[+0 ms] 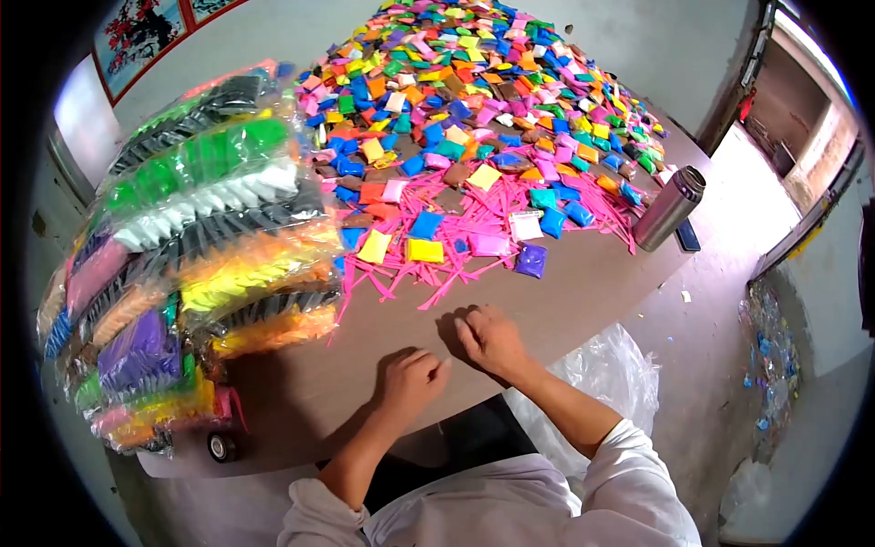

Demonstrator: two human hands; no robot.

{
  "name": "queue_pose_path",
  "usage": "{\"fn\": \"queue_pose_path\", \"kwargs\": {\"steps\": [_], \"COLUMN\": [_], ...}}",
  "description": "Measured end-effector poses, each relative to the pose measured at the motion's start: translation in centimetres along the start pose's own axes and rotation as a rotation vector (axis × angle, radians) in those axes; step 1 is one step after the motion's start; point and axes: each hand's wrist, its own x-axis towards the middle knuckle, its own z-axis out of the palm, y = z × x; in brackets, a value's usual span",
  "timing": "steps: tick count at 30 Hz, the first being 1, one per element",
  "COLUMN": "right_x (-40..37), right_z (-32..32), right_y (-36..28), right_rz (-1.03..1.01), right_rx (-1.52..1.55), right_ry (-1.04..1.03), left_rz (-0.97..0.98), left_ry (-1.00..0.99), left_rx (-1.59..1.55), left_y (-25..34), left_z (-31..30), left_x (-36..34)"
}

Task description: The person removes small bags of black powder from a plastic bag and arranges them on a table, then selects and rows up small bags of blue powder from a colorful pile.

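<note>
Two hands, L (pixel 413 381) & R (pixel 495 341), both over the near part of the table (pixel 570 296), well apart from the heap's top. They're near each other but not touching; R sits a bit farther fwd. Fingers curled on both, no item visible in either; can't tell if they're fully closed or hiding something small.

Nearest stuff: pink strips (pixel 439 290), fwd of both hands, R nearer. Closest strip's long axis runs away from the person, slanting slightly right, near end just fwd & left of R. Purple pkt (pixel 531 261) lies fwd & slightly right of R, flat, roughly square, so no clear long axis.

Count: 1 purple pkt at the front edge, 2 yellow pkts (pixel 425 251) just left of it among the strips. Strips & heaped pkts (pixel 492 82): too many/overlapped to count. 1 flask (pixel 670 211), upright-ish, far right; 1 phone (pixel 688 237) beside it. 1 bagged stack (pixel 228 219) on L side, no. of bags unclear; 1 round black item (pixel 221 447) by its base.
</note>
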Motion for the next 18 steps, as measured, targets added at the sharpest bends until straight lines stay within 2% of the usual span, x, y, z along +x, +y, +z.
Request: {"fn": "queue_pose_path", "kwargs": {"steps": [1,3,4,6,9,11,13,18], "right_x": [0.1,0.2,0.3,0.6,0.4,0.9,1.2,1.5], "right_z": [0.1,0.6,0.6,0.6,0.2,0.2,0.3,0.7], "right_y": [0.4,1.2,1.5,2.0,1.6,1.5,1.2,0.9], "right_rz": [0.004,0.195,0.199,0.381,0.379,0.362,0.283,0.266], "right_rx": [-0.004,0.183,0.184,0.357,0.392,0.37,0.236,0.176], "right_ry": [0.0,0.201,0.205,0.252,0.216,0.194,0.123,0.119], "left_rz": [0.006,0.01,0.015,0.023,0.022,0.086,0.078,0.073], "left_ry": [-0.032,-0.073,-0.089,-0.103,-0.065,-0.149,-0.173,-0.224], "left_rx": [-0.084,-0.166,-0.174,-0.18,-0.173,-0.097,-0.079,-0.099], "left_y": [0.5,0.9,0.8,0.4,-0.2,-0.1,-0.3,-0.7], "left_z": [1.1,2.7,3.2,3.9,4.6,4.4,4.4,4.2], "left_x": [1.2,2.7,3.4,4.4,4.5,4.4,4.4,4.3]}}
